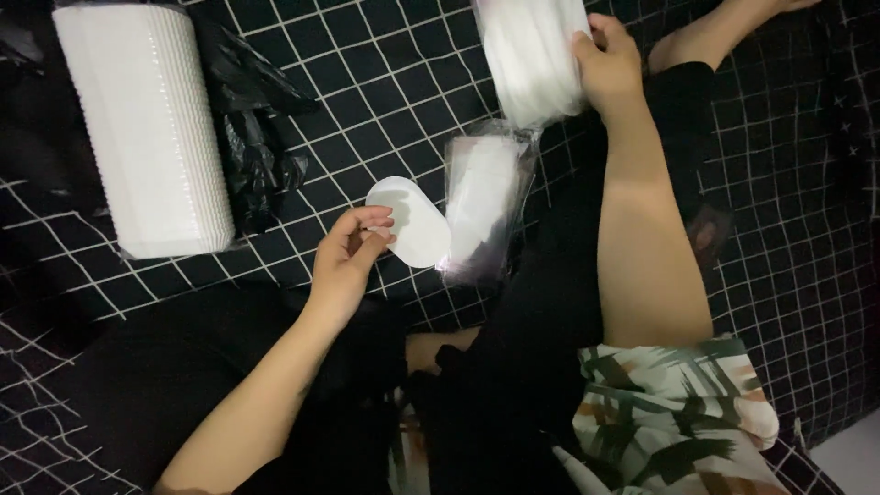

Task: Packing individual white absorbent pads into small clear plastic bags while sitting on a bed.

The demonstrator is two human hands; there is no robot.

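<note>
A person sitting on a black sheet (385, 82) with a white grid is sorting white oval pads. The left hand (346, 261) is holding a single oval pad (412, 220) up by its lower edge, thumb and fingers closed on it, just beside a clear plastic sleeve (484, 197) that is lying on the sheet with what looks like more pads inside. The right hand (607, 64) is reaching to the top of the view and gripping the side of a thick stack of white pads (527, 55), fingers wrapped around its edge. At far left a long white block of stacked pads (147, 128) is resting on the sheet, with crumpled black plastic (257, 137) beside it. The work appears to be at the stage of taking pads one by one and packing them: one pad is out and in hand, the sleeve is waiting. The next move would likely call for steadying the sleeve's mouth, which cannot be made out here, and sliding the pad in flat without creasing it.
</note>
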